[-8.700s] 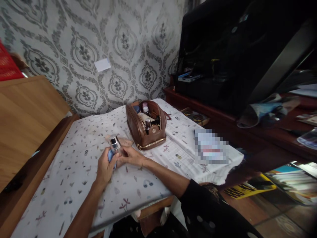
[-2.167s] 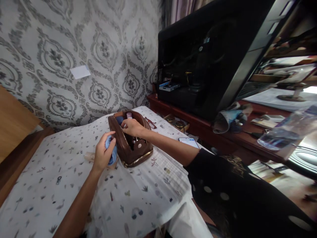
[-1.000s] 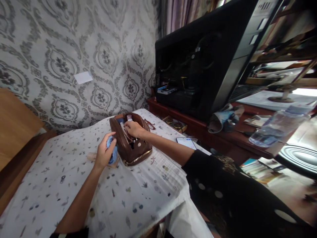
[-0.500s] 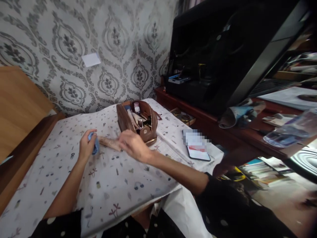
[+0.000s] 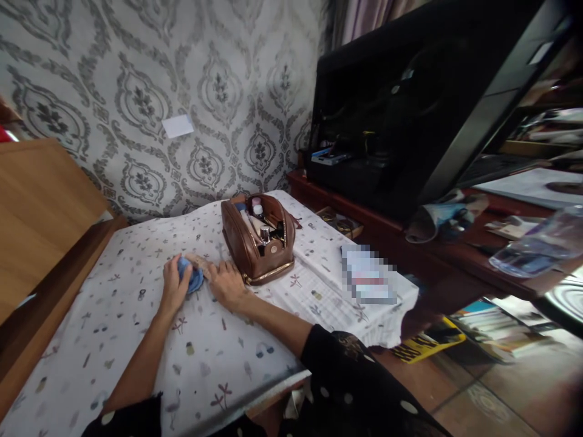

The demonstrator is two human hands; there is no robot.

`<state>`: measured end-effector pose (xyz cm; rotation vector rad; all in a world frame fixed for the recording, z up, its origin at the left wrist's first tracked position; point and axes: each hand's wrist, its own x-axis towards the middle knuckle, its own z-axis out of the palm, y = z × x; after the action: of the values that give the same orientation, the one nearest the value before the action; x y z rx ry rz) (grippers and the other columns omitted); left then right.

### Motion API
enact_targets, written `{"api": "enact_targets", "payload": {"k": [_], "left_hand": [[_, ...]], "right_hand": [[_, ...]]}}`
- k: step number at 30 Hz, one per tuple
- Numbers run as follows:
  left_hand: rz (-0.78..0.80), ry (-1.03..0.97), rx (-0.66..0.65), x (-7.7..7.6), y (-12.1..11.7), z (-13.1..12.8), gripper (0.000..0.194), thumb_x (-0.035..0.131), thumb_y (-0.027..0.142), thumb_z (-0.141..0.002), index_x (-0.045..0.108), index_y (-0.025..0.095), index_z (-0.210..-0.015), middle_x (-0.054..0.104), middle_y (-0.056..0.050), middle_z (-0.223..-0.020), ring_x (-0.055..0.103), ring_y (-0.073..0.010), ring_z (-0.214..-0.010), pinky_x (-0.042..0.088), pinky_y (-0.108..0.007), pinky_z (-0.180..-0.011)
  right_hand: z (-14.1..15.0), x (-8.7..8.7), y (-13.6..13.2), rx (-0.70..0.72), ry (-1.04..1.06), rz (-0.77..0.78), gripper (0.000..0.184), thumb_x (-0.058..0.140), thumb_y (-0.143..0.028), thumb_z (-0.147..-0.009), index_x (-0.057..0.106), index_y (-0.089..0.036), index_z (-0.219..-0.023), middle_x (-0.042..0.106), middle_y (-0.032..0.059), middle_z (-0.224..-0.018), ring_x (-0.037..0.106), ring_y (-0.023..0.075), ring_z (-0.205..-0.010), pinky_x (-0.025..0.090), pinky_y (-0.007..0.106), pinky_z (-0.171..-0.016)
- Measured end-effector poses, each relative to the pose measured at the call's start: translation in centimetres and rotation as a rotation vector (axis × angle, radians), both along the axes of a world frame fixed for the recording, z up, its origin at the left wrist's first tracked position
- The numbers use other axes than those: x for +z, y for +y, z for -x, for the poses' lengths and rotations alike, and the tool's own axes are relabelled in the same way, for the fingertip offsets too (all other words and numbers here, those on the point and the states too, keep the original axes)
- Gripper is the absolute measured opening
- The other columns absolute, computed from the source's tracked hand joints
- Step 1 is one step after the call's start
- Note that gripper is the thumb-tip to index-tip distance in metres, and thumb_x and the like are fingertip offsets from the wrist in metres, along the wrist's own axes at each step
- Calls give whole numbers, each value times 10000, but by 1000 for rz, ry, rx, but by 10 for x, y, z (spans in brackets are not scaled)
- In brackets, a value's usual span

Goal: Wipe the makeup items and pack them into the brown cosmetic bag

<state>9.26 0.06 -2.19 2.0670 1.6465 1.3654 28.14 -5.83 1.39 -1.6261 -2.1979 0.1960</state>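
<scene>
My left hand point(image 5: 173, 284) is closed round a small blue cloth point(image 5: 193, 279) and presses it on the patterned tablecloth point(image 5: 136, 340). My right hand point(image 5: 226, 284) lies just right of it, fingers over a pale beige tube point(image 5: 199, 262) that lies flat on the cloth. Whether the right hand grips the tube is unclear. Right behind both hands stands an open brown leather toiletry bag point(image 5: 255, 243) with several small bottles upright inside.
A phone point(image 5: 368, 280) lies on the cloth to the right, near the table's edge. A dark wooden shelf point(image 5: 410, 243) with a black TV, clutter and a plastic water bottle point(image 5: 532, 249) runs along the right. A wooden board point(image 5: 40, 206) stands at the left. Patterned wallpaper behind.
My right hand left the bag and came down onto the beige tube beside the left hand. The left hand with the blue cloth shifted from the bag's side to the tube.
</scene>
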Motion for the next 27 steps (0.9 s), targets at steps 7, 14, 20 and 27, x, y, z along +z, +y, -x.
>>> {"api": "enact_targets", "payload": {"k": [7,14,20,27], "left_hand": [[-80,162,-66,11,-3,-4,451,390,485,-939,621,191,-1192,606,-147,-1197,523,-315,-1201,384,-518,-1103],[193,-303,2,36,-11,-1,494,575,633,-788,692,196,-987,630,-21,-810,585,-211,-790,476,-289,-712],[283,-572,-76,50,-20,-12,489,726,625,-628,678,184,-834,570,25,-678,481,-140,-597,373,-224,-518],[329,-495,-149,57,-33,-22,446,677,635,-717,609,199,-785,475,46,-593,421,-137,-542,336,-233,-485]], "right_hand": [[-14,17,-10,132,441,295,397,408,-409,-997,609,-193,-1262,696,81,-992,647,228,-929,500,331,-817],[-22,-13,-5,213,1056,641,418,600,-453,-903,631,-197,-1230,605,29,-864,552,140,-667,477,267,-632],[-27,-20,-1,422,1474,1014,679,811,-386,-694,518,-226,-1285,643,34,-955,650,168,-731,494,282,-669],[-28,-17,-2,596,1483,1201,786,752,-512,-756,399,-222,-1395,668,46,-903,659,156,-680,438,207,-542]]}}
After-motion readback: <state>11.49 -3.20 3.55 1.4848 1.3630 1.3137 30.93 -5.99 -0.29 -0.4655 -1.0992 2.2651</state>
